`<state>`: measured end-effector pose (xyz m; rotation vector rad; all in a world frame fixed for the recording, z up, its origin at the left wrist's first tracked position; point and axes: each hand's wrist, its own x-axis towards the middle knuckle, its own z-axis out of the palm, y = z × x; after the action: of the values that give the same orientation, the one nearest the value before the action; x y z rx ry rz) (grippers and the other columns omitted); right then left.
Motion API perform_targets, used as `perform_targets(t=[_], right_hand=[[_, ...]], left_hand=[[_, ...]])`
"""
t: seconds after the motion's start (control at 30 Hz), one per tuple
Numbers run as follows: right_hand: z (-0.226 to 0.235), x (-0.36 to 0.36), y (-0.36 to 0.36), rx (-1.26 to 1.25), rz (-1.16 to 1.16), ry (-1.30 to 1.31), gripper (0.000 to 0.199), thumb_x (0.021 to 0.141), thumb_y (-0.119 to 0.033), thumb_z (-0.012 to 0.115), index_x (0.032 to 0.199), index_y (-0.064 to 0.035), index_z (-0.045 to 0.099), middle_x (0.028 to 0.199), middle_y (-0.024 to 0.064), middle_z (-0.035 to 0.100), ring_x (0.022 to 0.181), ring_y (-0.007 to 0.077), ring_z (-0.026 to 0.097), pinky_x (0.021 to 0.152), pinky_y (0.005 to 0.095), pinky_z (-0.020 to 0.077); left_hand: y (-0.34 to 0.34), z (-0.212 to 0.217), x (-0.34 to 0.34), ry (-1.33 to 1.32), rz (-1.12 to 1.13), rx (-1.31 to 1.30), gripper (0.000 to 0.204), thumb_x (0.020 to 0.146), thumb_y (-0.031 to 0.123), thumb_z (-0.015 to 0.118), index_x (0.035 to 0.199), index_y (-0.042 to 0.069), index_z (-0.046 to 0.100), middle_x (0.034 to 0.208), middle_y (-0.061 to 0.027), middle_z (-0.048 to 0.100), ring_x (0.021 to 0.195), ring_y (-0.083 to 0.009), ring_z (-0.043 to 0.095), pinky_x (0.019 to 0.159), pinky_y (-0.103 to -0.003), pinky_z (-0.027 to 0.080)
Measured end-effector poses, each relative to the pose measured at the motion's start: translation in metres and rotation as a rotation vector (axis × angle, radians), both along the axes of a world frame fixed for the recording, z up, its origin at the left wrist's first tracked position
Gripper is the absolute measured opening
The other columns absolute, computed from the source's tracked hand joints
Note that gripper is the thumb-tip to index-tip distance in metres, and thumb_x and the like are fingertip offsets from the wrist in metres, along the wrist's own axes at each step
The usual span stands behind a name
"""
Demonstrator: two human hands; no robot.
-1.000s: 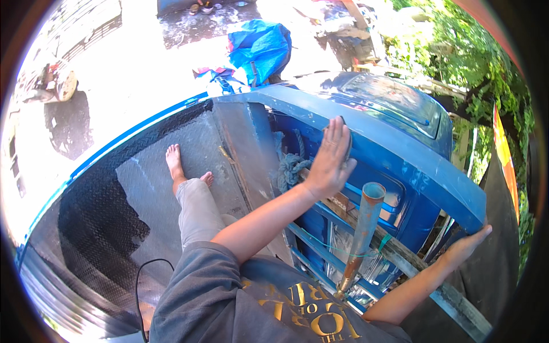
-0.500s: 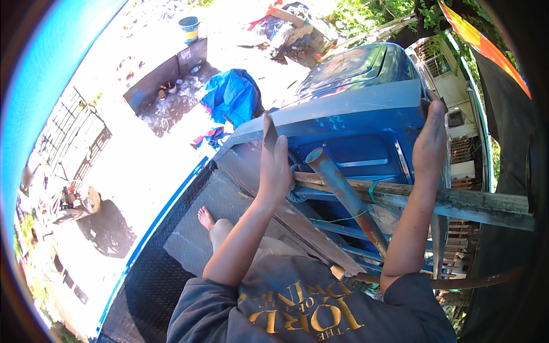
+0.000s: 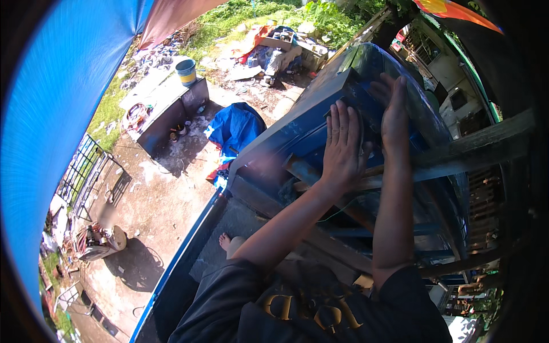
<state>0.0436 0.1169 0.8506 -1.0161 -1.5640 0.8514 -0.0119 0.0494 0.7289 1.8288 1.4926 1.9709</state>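
Observation:
My left hand (image 3: 343, 146) lies flat, fingers spread, on the top edge of a blue metal cab roof (image 3: 297, 131) of a truck. My right hand (image 3: 393, 111) presses flat on the same blue panel a little farther up, fingers together. Neither hand holds anything. Below the hands, a rusty pipe (image 3: 306, 171) and weathered wooden beams (image 3: 474, 148) cross inside the blue frame. My bare foot (image 3: 225, 241) stands on the grey truck bed floor (image 3: 229, 223), with my dark shirt filling the lower middle.
A blue tarp bundle (image 3: 237, 128) lies on the concrete yard below left. A dark metal trough (image 3: 166, 117) with a blue bucket (image 3: 186, 71) stands behind it. Junk piles and greenery fill the far side. A blue awning (image 3: 51, 103) covers the left.
Both hands have come together on the blue roof panel; the right hand left the far wooden beam. The view has swung, showing more yard on the left.

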Motion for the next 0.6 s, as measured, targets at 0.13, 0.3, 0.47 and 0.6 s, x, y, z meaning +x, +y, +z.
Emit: perform_targets(t=[0.13, 0.3, 0.47, 0.6], right_hand=[[-0.01, -0.006, -0.041, 0.24, 0.09, 0.147, 0.08, 0.109, -0.062, 0.021, 0.151, 0.0034, 0.04, 0.151, 0.0247, 0.046, 0.144, 0.0323, 0.043, 0.12, 0.0477, 0.03], [-0.043, 0.053, -0.109, 0.487, 0.194, -0.007, 0.067, 0.111, -0.048, 0.023, 0.151, 0.0045, 0.038, 0.153, 0.0254, 0.042, 0.144, 0.035, 0.042, 0.117, 0.0507, 0.0345], [-0.094, 0.1, -0.159, 0.323, 0.243, -0.168, 0.053, 0.11, -0.032, 0.037, 0.147, 0.0063, 0.04, 0.146, 0.0262, 0.047, 0.133, 0.0338, 0.053, 0.109, 0.0476, 0.0441], [-0.12, 0.116, -0.192, 0.056, 0.136, -0.147, 0.045, 0.107, -0.018, 0.041, 0.141, 0.0108, 0.046, 0.136, 0.0266, 0.056, 0.122, 0.0336, 0.061, 0.105, 0.0462, 0.049]], left_hand=[[-0.01, -0.05, -0.017, -0.126, 0.182, -0.071, 0.081, 0.099, 0.011, 0.054, 0.163, -0.002, 0.006, 0.166, -0.0379, 0.001, 0.154, -0.0561, -0.002, 0.126, -0.058, 0.007], [0.001, 0.009, -0.01, 0.171, 0.184, 0.006, 0.076, 0.103, 0.021, 0.052, 0.161, -0.007, 0.012, 0.166, -0.0356, 0.008, 0.156, -0.0518, 0.007, 0.127, -0.057, 0.011], [-0.027, -0.029, -0.026, 0.267, 0.154, -0.224, 0.073, 0.101, 0.017, 0.053, 0.159, -0.009, 0.018, 0.165, -0.0349, 0.015, 0.155, -0.0502, 0.014, 0.126, -0.056, 0.017], [-0.036, 0.015, -0.024, 0.66, 0.029, -0.113, 0.069, 0.096, 0.015, 0.054, 0.153, -0.012, 0.028, 0.162, -0.034, 0.026, 0.153, -0.0482, 0.023, 0.126, -0.054, 0.021]])
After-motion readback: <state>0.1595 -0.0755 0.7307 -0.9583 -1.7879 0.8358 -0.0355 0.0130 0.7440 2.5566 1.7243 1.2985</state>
